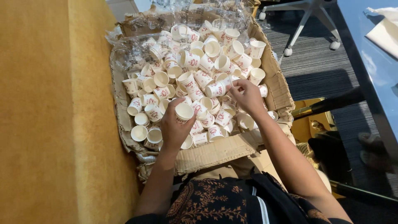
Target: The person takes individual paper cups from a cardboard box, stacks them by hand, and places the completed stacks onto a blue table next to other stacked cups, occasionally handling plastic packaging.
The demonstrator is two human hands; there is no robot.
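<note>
We have a small white paper cup (183, 112) with red print in our left hand (174, 126), fingers curled around its side, mouth facing up toward us, held just above the heap near the front of the box. Our right hand (248, 96) is further in, fingertips pinched on the rim end of a short stack of cups (219, 88) that lies on its side across the pile, pointing left. Both hands are closed on what they hold, neither one flat or spread.

All around them we see loose cups (195, 62), dozens of them, white with the same red marking, tumbled every way: some upright, some on their sides, some nested in twos. They fill a shallow cardboard box (215, 153) with torn, sagging walls, and the front wall rests against our lap. Crumpled clear plastic wrap (137, 54) lies along the far and left edges of the box, partly under the cups.

To the left the box sits against a mustard-yellow cushion (49, 116). To the right we see dark striped carpet (319, 70), the white wheeled base of an office chair (306, 16) at the top, and the edge of a glossy dark table (373, 62) with a white paper (385, 31) on it. Our dark patterned clothing (207, 203) fills the bottom.
</note>
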